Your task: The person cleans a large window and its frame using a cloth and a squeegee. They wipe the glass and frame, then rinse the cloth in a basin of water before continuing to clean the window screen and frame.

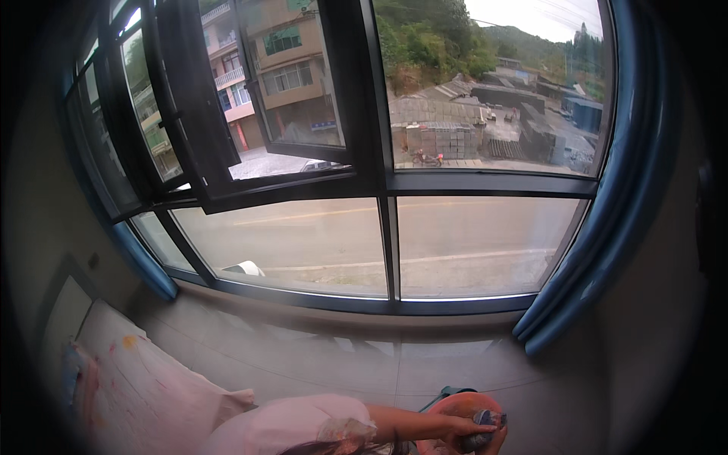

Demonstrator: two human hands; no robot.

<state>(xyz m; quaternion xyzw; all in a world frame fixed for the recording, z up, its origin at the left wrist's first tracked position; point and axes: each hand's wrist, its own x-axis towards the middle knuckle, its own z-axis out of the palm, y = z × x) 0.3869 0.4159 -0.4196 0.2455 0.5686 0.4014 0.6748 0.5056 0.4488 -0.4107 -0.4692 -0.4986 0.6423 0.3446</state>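
Note:
At the lower right, my left hand [459, 430] reaches across in a pale pink sleeve and grips a dark, bunched item [480, 432], which looks like a wet cloth, though blur keeps its kind uncertain. My right hand [499, 440] closes around the other side of the same item, partly cut off by the bottom of the picture. Both hands are above an orange-red plastic basin [449, 405] standing on the tiled floor. The hands and forearm hide much of the basin's inside.
A dark-framed window [391, 244] with an open sash [307, 151] spans the far side. Blue curtains [611, 227] hang at its sides. A bed with a pinkish sheet [153, 369] stands at left. Behind the basin is a dark green object [456, 391]. Grey tiles [341, 369] cover the floor.

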